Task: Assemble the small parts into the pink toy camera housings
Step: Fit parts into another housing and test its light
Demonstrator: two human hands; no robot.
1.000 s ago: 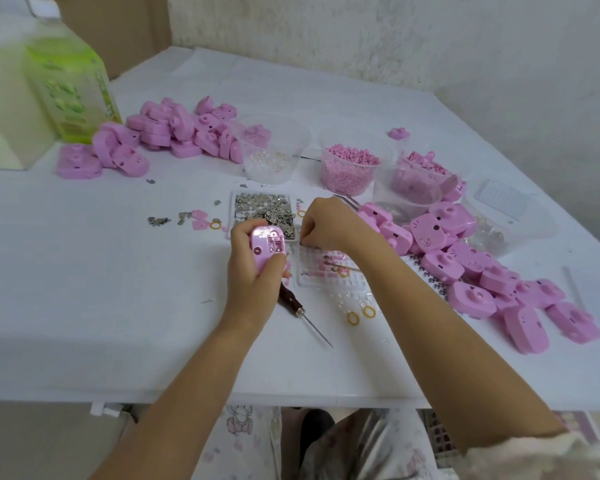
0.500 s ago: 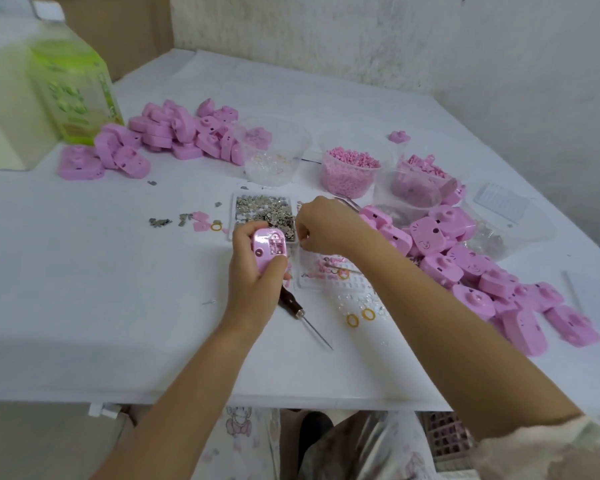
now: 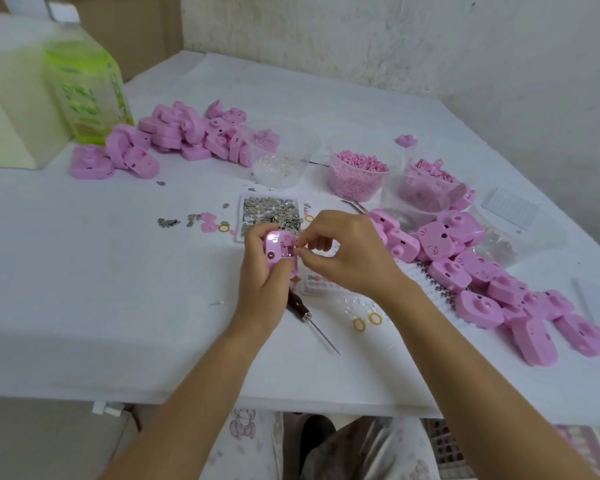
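Note:
My left hand (image 3: 262, 289) grips one pink toy camera housing (image 3: 278, 250), held upright above the table with its open compartment facing me. My right hand (image 3: 347, 258) is beside it, thumb and forefinger pinched together at the housing's right edge; whatever small part sits between the fingertips is too small to make out. Behind the hands lies a flat tray of small metal pieces (image 3: 269, 211). Heaps of pink housings lie at the right (image 3: 478, 271) and at the back left (image 3: 187, 133).
An awl with a dark handle (image 3: 309, 317) lies under my hands, two yellow rings (image 3: 367, 322) next to it. Clear tubs hold pink pellets (image 3: 355, 174), clear parts (image 3: 278, 164) and pink pieces (image 3: 423, 192). A green bottle (image 3: 84, 84) stands far left. The table's front edge runs close below my forearms.
My right hand came up off the small tray on the table and moved left to the housing, fingers now pinched at its edge. The left hand lifted the housing slightly.

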